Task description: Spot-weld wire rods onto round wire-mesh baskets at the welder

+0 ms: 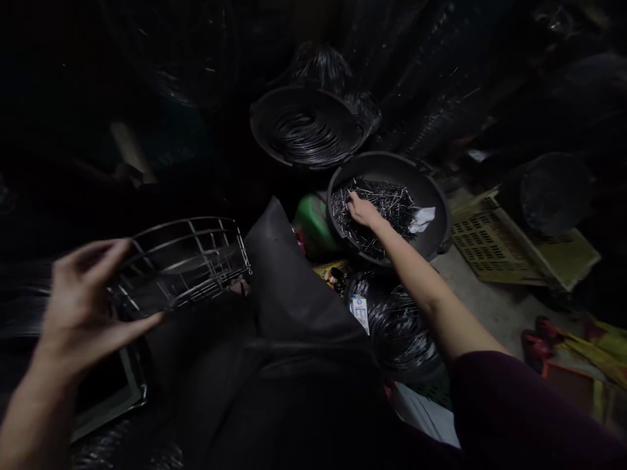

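At the left, my left hand [91, 303] has its thumb and fingers around the near end of a wire basket frame [196, 261], which lies over my dark apron [294, 287]. My right hand [361, 209] reaches into a round black basin [434, 202], its fingers closed together at a heap of short metal wire pieces [386, 202]. Whether a piece is between those fingers is too small to make out. A crumpled white scrap [422, 220] lies in the same basin.
Behind stands another basin [264, 127] with coiled wire [306, 137]. A green container [313, 225] is beside the apron. Wire coils [404, 333] with a white label [360, 313] lie below my right arm. Yellow crates [494, 241] and red items [539, 343] are at the right.
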A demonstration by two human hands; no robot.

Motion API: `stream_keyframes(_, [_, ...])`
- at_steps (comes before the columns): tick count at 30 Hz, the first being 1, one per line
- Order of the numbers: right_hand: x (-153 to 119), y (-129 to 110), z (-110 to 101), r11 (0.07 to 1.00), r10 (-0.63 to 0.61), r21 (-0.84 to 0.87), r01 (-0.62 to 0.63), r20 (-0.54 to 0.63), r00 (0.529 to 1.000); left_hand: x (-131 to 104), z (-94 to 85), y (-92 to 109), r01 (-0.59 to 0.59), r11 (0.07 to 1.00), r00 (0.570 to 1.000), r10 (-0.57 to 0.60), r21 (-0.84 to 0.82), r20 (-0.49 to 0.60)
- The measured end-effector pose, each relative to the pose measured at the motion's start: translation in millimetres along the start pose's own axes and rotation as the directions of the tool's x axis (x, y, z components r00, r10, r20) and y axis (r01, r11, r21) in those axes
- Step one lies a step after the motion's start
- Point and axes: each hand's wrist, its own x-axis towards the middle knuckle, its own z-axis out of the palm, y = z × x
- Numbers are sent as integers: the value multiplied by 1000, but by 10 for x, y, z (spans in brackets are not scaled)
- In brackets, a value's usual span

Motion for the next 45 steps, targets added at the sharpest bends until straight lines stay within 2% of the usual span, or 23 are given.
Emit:
stream_keyframes(3, [-134,73,9,1000,-11,-8,12,29,1000,-15,292,57,-237,969,968,229,70,105])
stream_keyframes(6, [-238,114,52,999,-49,-21,50,49,998,-20,512,87,-288,954,948,272,81,163])
stream_keyframes(8, [-249,87,88,997,-73,-26,74,48,996,-32,582,98,-253,962,958,235,100,163])
stream_keyframes(12, [-228,-41,133,989,-147,-8,147,40,988,-163,662,137,-101,988,985,83,119,149])
stream_keyframes(15, [-240,-30,176,985,-170,30,171,-26,985,-333,724,139,9,998,994,-16,64,112])
stream_keyframes(17, [-246,67,236,984,-138,97,152,-138,981,-424,742,114,72,997,991,-73,16,109])
stream_keyframes(19, [-270,185,317,950,-14,293,110,-313,950,-462,732,102,108,994,986,-106,-10,131])
stream_keyframes(21, [-334,263,403,912,131,408,44,-390,911,-433,705,127,126,992,980,-123,-8,160])
stream_keyframes(25, [-490,246,502,889,315,440,-128,-382,869,-251,641,244,108,994,970,-113,35,217])
stream_keyframes(27, [-528,201,460,864,357,479,-154,-368,859,-187,608,266,79,997,969,-81,18,234])
stream_keyframes(29, [-569,137,344,830,390,536,-154,-360,847,-182,588,234,76,996,977,-66,-40,204])
stream_keyframes(31, [-655,4,183,776,419,619,-123,-360,833,-231,599,166,107,988,984,-89,-114,152])
stream_keyframes(33, [-814,-253,31,697,418,717,-2,-404,814,-297,640,103,147,975,984,-126,-165,129])
stream_keyframes(35, [-1041,-644,-52,623,377,763,172,-486,788,-339,689,75,168,970,980,-145,-174,139])
stream_keyframes(36, [-1167,-873,-55,605,322,758,244,-513,795,-344,707,74,172,971,978,-149,-164,145])
stream_keyframes(37, [-1290,-1108,-30,598,239,747,290,-512,825,-338,718,79,173,974,977,-151,-148,150])
stream_keyframes(39, [-1491,-1533,73,565,5,762,316,-387,922,-309,715,98,169,978,976,-149,-124,157])
stream_keyframes(40, [-1558,-1702,126,539,-75,782,312,-325,943,-294,704,108,165,979,975,-144,-121,167])
stream_keyframes(42, [-1621,-1942,159,478,-170,829,292,-239,956,-278,677,120,160,979,972,-134,-125,191])
stream_keyframes(44, [-1622,-2100,42,420,-265,863,280,-179,948,-281,658,127,161,978,972,-133,-133,194])
stream_keyframes(45, [-1610,-2177,-68,405,-346,873,272,-129,929,-288,652,130,160,978,973,-133,-136,187])
